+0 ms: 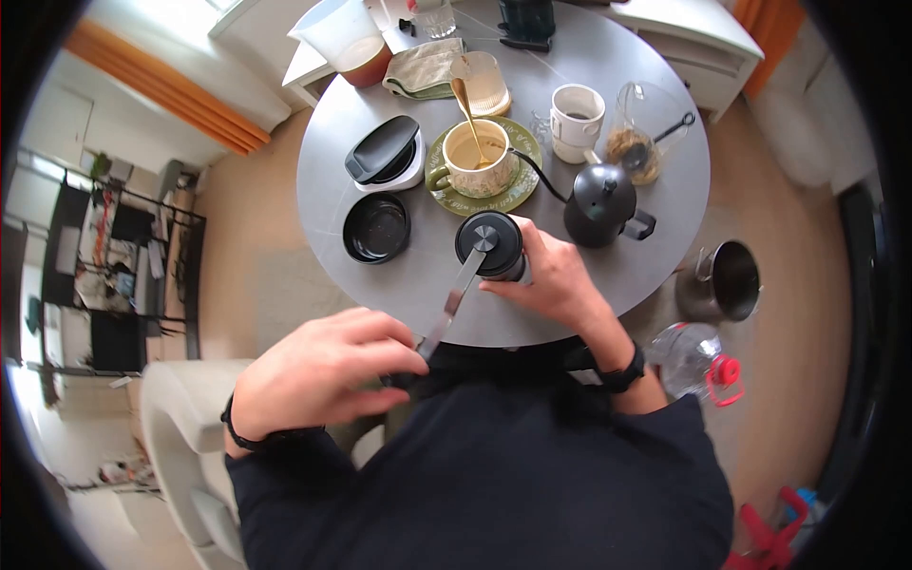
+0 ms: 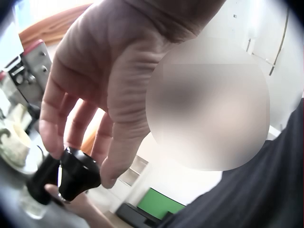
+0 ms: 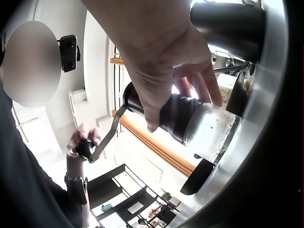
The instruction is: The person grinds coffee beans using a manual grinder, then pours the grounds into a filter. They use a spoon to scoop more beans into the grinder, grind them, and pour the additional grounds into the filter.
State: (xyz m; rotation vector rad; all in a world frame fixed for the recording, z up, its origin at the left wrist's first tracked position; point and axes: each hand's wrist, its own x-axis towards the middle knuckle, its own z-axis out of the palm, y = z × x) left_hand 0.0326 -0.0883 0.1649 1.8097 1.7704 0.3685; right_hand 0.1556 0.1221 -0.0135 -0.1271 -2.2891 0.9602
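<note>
A black hand coffee grinder (image 1: 490, 245) with a clear lower chamber stands upright near the front of the round table. My right hand (image 1: 554, 276) grips its body, thumb and fingers on opposite sides, as the right wrist view also shows. From the lid, the metal crank arm (image 1: 452, 302) reaches out past the table's front edge. My left hand (image 1: 328, 369) holds the crank's black knob (image 2: 78, 174) between thumb and fingertips. Just beyond the grinder, a patterned cup (image 1: 472, 169) with a gold spoon sits on a green saucer (image 1: 445, 197).
On the grey table (image 1: 328, 228) are a black gooseneck kettle (image 1: 600, 204), a white mug (image 1: 576, 123), a glass vessel (image 1: 638, 152) with a black scoop, a black bowl (image 1: 376, 228) and a scale with a black tray (image 1: 382, 150). A bottle (image 1: 686, 356) and metal bucket (image 1: 736, 280) stand at the right.
</note>
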